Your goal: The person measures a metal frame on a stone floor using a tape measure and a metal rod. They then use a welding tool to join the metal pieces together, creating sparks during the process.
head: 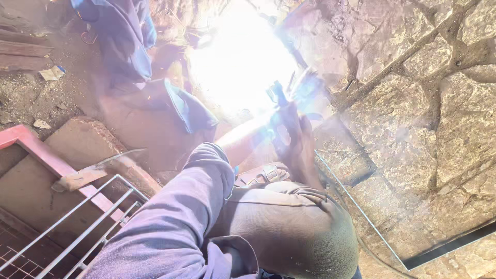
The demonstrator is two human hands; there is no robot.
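Note:
My left hand point(290, 135) is shut on a welding electrode holder point(279, 95), at the edge of a blinding white arc glare point(240, 57) that hides the workpiece. My purple sleeve point(175, 217) runs up from the lower left to that hand. Below the hand are my bent knee point(289, 232) and my sandalled foot point(263, 174). My right hand is not in sight. Another person in blue clothes point(121, 39) is close to the glare at the upper left, with a blue sleeve point(191, 109) reaching toward it.
A grille of thin grey rods point(77, 230) and a red-painted frame point(36, 145) lie at the lower left, with a flat rusty metal piece point(85, 175) across them. A thin rod point(356, 206) and a dark bar point(449, 243) rest on the stone paving point(439, 103) at right.

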